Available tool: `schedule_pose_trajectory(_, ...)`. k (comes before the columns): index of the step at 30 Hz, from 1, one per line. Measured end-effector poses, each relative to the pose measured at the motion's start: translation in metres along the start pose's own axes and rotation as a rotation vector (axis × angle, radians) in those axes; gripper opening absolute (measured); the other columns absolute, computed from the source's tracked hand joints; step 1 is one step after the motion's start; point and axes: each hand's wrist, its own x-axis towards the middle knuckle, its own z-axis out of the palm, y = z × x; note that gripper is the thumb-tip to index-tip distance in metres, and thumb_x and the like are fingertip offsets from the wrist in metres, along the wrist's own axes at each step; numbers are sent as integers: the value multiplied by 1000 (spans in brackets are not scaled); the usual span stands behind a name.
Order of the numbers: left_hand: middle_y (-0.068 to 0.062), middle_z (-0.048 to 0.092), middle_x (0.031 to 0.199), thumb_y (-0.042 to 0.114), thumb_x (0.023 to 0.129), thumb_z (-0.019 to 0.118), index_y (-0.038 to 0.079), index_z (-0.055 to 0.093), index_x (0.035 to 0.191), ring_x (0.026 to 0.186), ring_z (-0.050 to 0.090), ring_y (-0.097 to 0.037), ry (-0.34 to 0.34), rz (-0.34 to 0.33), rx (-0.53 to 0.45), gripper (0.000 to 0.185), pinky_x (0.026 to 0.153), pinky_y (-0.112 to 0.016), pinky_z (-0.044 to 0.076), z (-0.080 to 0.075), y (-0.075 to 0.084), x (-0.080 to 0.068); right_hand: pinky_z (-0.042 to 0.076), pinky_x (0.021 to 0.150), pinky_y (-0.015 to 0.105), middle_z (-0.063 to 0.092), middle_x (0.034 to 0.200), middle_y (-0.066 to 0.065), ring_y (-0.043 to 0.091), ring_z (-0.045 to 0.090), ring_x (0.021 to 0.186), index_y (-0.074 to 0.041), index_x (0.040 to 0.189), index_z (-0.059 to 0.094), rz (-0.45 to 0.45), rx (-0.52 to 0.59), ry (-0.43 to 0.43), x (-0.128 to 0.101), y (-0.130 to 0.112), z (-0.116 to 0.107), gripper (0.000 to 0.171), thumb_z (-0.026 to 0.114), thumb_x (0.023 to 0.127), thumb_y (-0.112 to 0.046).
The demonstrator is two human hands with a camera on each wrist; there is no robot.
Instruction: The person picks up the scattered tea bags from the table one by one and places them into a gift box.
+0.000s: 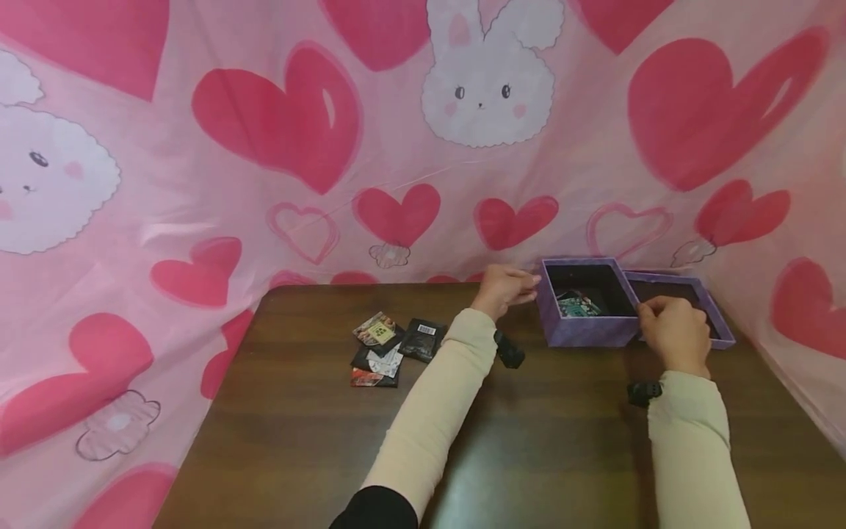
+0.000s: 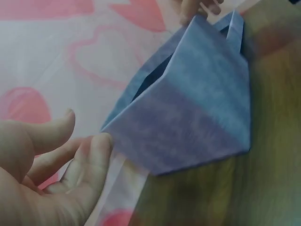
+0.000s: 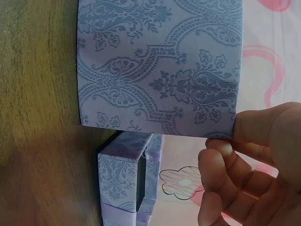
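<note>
A purple patterned box [image 1: 591, 332] stands open-topped at the back right of the table, with several small greenish printed pieces [image 1: 578, 305] on its dark floor. My left hand [image 1: 504, 292] is at the box's left side. In the left wrist view, its extended fingertips [image 2: 104, 141] touch the upper corner, the thumb held apart. At the front right corner, my right hand [image 1: 675, 334] pinches the rim between thumb and fingers, as the right wrist view shows with the box wall [image 3: 160, 70]. Behind that hand lies the matching purple lid [image 1: 722, 327], hollow side up.
Left of centre on the brown table [image 1: 284, 441] lie several small packets: a black one with a barcode [image 1: 423, 339], and a loose pile with a printed one [image 1: 380, 330] on top. A pink cloth with hearts and rabbits [image 1: 396, 162] hangs behind the table.
</note>
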Motion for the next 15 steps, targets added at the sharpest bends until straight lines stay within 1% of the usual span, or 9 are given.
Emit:
schedule_pose_trajectory(2,-28,71,102,-8,85,75,-15,73,101,76,70,-34,-17,2,25,18,85,-52,56,-9,4,1,44,64,65,64,111,33,63,54,98,0,110,70,-2,-3,-2,1,0,-1,37,54,101,-32)
schedule_pose_trajectory(4,-27,72,97,-8,86,75,-16,72,104,73,69,-33,-22,0,44,20,87,-53,55,-18,7,0,44,64,65,64,110,33,63,53,97,0,109,70,-4,-6,-2,1,1,-1,36,55,101,-31)
schedule_pose_trajectory(6,-24,73,91,-9,86,74,-17,71,104,69,69,-29,-24,-1,57,20,87,-52,55,-26,9,0,44,65,66,63,110,33,63,53,97,1,109,70,-8,-9,2,1,2,-2,35,55,101,-30)
schedule_pose_trajectory(9,-20,72,86,-9,87,73,-19,68,107,63,66,-21,-47,-1,68,23,88,-52,54,-36,14,-2,43,67,67,63,110,34,62,53,97,2,109,70,-14,-6,8,2,3,-2,35,55,101,-29)
schedule_pose_trajectory(12,-19,73,86,-8,88,73,-17,69,109,62,66,-19,-63,1,96,23,89,-51,55,-47,18,-4,43,68,67,63,109,34,62,53,97,2,108,69,-21,-2,2,2,2,-2,36,55,101,-29)
schedule_pose_trajectory(15,-19,73,90,-4,88,75,-13,72,107,65,67,-18,-57,3,141,22,84,-45,58,-61,23,-6,44,67,66,64,108,33,61,53,97,2,108,70,-22,-1,-9,1,1,-1,36,54,101,-29)
